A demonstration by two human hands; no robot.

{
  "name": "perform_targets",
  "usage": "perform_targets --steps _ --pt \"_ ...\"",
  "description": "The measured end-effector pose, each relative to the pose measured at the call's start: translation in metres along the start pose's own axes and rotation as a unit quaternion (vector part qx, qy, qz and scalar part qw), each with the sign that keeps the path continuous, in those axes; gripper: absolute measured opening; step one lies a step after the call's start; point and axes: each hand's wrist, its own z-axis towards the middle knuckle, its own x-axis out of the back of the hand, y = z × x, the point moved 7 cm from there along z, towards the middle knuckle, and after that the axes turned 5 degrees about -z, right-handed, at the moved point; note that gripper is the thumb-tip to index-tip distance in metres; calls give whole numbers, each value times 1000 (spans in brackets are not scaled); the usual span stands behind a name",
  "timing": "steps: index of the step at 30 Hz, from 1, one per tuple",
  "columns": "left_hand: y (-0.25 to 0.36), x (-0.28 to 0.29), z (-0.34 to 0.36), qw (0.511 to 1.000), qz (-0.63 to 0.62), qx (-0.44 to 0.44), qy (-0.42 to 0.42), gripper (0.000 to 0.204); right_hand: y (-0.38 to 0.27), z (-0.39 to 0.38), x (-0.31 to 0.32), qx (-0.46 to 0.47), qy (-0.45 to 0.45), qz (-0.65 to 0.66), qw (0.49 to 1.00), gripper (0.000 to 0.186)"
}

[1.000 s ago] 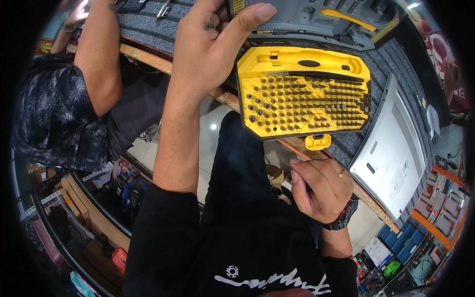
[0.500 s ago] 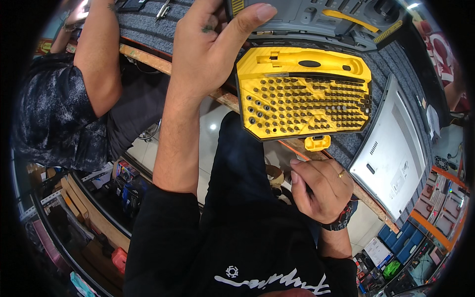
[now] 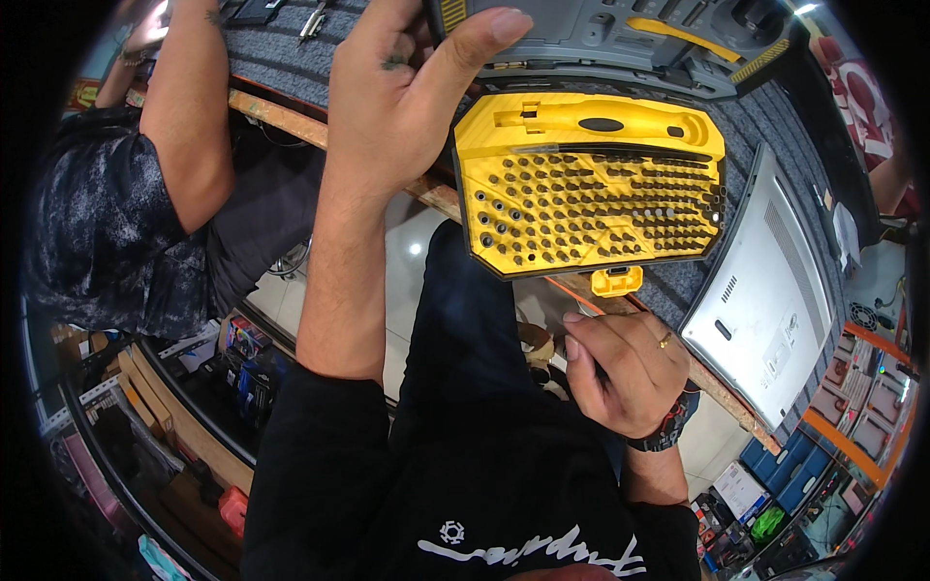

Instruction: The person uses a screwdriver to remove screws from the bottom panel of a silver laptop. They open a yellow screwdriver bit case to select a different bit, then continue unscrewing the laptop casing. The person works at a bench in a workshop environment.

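My left hand (image 3: 397, 116) is wrapped around the left edge of a raised grey case lid (image 3: 562, 53), thumb lying over it. Below the lid is the yellow tray (image 3: 480, 147) of a screwdriver bit set, with rows of dark bits standing in it and a long handle-shaped recess along its far side. A small yellow latch-like piece (image 3: 617, 282) juts from the tray's near edge. Just short of that edge, my right hand (image 3: 632, 373) is closed, its fingers curled toward the thumb; what lies inside, if anything, is hidden.
A silver laptop (image 3: 765, 300) lies underside up to the right of the tray, on a grey striped mat (image 3: 281, 53). The table's wooden edge (image 3: 281, 118) runs diagonally in front of me. Another person's arm (image 3: 189, 107) is at the left. Boxes (image 3: 254, 373) fill shelves at lower left.
The bit tray and lid have shifted slightly to the left, together with my left hand. My right hand has barely moved.
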Motion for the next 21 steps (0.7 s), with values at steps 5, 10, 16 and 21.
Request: perform_targets --steps 5,10,16,21 --pt "0 -1 1 1000 4 3 -4 38 0 -1 0 0 4 -2 1000 29" --pt "3 -3 1 1000 4 -5 -5 39 0 -1 0 3 5 -3 1000 30" --pt "1 -4 2 1000 -6 11 -11 38 0 -1 -1 2 5 -2 1000 30" --pt "0 -5 3 999 -36 -11 -32 37 0 -2 -1 6 8 -1 1000 30"
